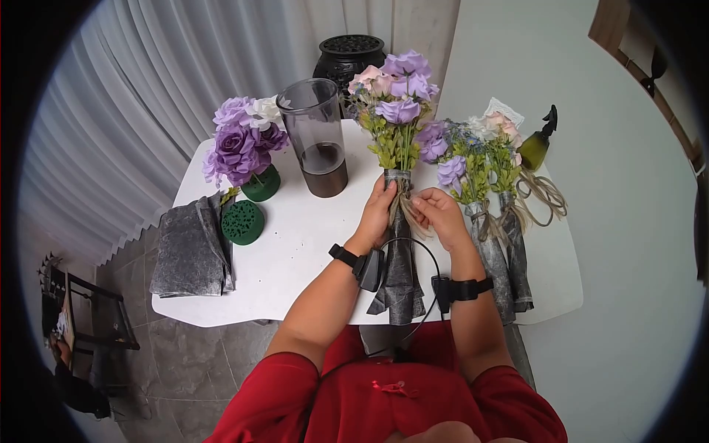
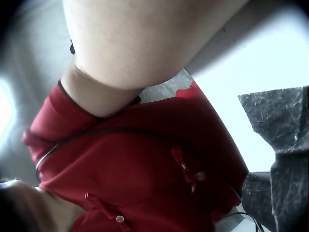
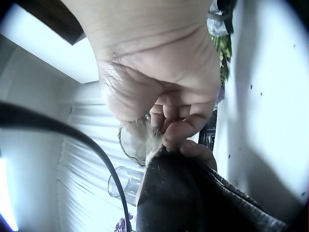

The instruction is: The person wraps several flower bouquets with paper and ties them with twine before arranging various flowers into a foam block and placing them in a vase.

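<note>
A bouquet of lilac and pink flowers stands upright, its stems wrapped in dark grey paper and bound with twine. The left hand grips the wrapped stems just below the leaves. At the twine bow, the right hand pinches a strand between thumb and fingers. In the right wrist view, the right hand has its fingers curled at pale twine ends above the dark wrap. The left wrist view shows the wrap's lower end, but not the left hand.
Two wrapped bouquets lie at the right beside a twine coil and a green spray bottle. A glass vase, purple flowers, green foam and folded grey paper are at the left. A black cable loops between the wrists.
</note>
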{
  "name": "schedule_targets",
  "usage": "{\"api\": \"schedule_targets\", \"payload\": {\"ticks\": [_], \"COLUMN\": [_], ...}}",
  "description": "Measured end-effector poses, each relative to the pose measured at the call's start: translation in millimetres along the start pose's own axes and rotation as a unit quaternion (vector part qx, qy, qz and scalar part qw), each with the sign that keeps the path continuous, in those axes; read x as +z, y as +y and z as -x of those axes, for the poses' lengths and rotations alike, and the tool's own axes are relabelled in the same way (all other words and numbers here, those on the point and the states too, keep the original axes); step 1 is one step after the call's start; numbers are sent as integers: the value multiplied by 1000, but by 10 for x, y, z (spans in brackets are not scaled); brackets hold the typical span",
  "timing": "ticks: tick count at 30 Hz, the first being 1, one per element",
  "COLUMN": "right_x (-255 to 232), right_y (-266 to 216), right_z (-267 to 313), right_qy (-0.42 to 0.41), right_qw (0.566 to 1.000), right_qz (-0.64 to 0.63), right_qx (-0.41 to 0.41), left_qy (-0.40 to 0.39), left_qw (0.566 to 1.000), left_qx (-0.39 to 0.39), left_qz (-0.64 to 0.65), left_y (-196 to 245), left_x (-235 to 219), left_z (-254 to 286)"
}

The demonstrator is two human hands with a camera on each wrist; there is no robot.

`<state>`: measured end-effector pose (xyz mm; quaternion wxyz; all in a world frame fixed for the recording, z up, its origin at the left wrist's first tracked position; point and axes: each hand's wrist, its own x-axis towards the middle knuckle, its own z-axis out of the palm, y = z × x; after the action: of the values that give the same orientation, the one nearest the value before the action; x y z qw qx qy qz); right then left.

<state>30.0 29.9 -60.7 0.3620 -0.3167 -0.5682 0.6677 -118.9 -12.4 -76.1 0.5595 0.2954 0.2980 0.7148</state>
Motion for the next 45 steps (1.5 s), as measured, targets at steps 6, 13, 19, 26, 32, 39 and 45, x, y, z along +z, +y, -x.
{"api": "schedule_targets", "payload": {"ticks": [6,13,19,26,32,39,45], "right_x": [-7,6,-25,23,-6,-7,-20], "right_y": [-86,5,11,1,-3,17,71], "right_z": [41,11,-19,14,-5,-12,-43], "right_qy": [3,-22,27,-18,9,8,25], "right_qw": [995,998,997,998,999,999,999], "right_qz": [-97,34,-58,29,16,-9,-19], "right_qx": [-24,-47,-36,-50,-29,-43,-11], "left_qy": [-78,-60,-67,-44,-41,-41,-36], "left_qw": [996,997,997,998,997,998,998], "left_qx": [-45,-44,-41,-32,-64,-49,-32], "left_qz": [20,-13,-13,-28,-16,-27,39], "left_y": [32,-6,13,8,-5,12,-85], "left_x": [-82,-39,-3,5,-31,-23,-85], "left_z": [0,-2,5,7,-9,18,-55]}}
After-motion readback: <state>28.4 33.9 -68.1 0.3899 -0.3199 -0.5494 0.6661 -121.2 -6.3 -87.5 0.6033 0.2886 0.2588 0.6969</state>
